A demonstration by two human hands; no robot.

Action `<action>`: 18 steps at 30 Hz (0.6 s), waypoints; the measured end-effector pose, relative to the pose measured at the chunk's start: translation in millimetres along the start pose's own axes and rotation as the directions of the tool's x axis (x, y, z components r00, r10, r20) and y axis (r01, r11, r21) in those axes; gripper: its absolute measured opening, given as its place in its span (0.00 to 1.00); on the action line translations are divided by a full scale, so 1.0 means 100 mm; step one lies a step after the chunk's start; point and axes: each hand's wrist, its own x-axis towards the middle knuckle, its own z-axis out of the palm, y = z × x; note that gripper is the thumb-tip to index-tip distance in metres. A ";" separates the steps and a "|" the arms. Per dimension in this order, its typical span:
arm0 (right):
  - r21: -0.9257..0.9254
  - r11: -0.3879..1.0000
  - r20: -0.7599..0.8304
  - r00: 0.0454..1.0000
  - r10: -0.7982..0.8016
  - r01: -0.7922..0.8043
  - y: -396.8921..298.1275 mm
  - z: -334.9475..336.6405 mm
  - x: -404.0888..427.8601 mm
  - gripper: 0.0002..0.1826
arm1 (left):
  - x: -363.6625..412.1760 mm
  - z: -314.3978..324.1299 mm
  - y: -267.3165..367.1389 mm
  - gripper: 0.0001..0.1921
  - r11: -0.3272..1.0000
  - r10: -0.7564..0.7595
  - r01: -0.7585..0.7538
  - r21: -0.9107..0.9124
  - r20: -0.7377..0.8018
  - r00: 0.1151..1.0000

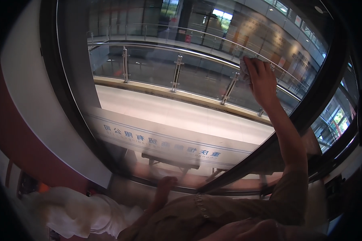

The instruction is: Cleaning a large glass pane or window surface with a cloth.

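A crumpled grey cloth [244, 71] is held in my right hand [261, 73], raised high on the right against a large glass pane [169, 117]. That arm is stretched out, with the fingers bent over the cloth. My left hand [168, 182] is low, near the pane's bottom edge. Its fingers look curled, but dim light and blur hide whether anything is in them. Across the lower part of the glass runs a frosted band [169, 144] with blue stripes and writing seen in reverse.
Dark frames border the glass, a left one [69, 81] and a right one [322, 90]. White crumpled material [81, 211] lies at lower left beside a curved white and red panel [27, 120]. Beyond the glass are a bench-like object [170, 161] and a metal-and-glass railing [178, 72].
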 end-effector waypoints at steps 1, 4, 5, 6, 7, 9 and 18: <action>-0.002 1.000 0.001 1.000 0.001 -0.001 0.01 0.00 0.05 0.35 | 0.00 -0.01 0.00 0.10 1.000 -0.009 0.009 -0.023 -0.012 1.000; 0.006 1.000 -0.132 0.991 0.031 -0.031 -0.02 0.01 0.41 0.35 | 0.04 -0.02 -0.06 0.10 0.999 0.014 -0.015 0.051 0.020 1.000; -0.026 0.999 -0.197 0.980 0.022 -0.028 -0.05 0.00 0.59 0.30 | 0.03 0.00 -0.02 0.10 0.998 0.011 -0.013 0.061 0.027 1.000; -0.055 0.998 -0.266 0.964 0.001 -0.016 -0.07 0.01 0.69 0.25 | 0.04 0.06 0.04 0.10 0.999 -0.013 0.011 0.041 0.049 0.999; -0.052 0.998 -0.267 0.964 0.006 -0.020 -0.09 0.00 0.66 0.25 | 0.03 0.10 0.11 0.09 0.999 -0.040 0.038 0.026 0.069 0.997; -0.054 0.998 -0.216 0.976 0.004 -0.016 -0.20 0.02 0.53 0.24 | -0.08 0.16 0.22 0.10 1.000 0.013 -0.014 0.028 0.053 0.999; 0.558 0.768 0.183 0.949 0.256 -0.315 -0.73 0.07 -0.90 0.24 | 0.00 -0.14 0.23 0.09 0.856 0.294 -0.245 0.455 -0.040 0.955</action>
